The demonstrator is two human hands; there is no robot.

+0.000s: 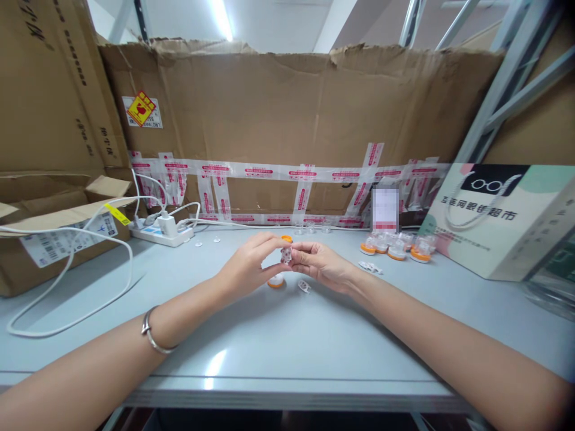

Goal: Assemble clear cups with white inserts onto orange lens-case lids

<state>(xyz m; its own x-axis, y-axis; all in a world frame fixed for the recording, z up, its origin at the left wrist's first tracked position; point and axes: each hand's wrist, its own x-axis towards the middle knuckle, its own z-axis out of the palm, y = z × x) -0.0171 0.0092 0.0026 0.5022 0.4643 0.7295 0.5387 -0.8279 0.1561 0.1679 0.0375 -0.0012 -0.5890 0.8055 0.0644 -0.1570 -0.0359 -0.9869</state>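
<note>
Above the middle of the desk (278, 353), between left hand (245, 260) and right hand (321, 263): a small part (286, 256). Below, on the desk, a round case (276, 281), with a flat piece (304, 287) to its right; behind, a ring (287, 239). Farther left, two discs (198, 244), then a power strip (177, 239) beside a carton (18, 269). Toward the right, flat parts (371, 267) before clustered cases (397, 249), then a bag (485, 233). Along the back, a cardboard sheet (278, 108).

The bag (498, 233) reads “超市”, carton label (155, 117) “LM27”.
</note>
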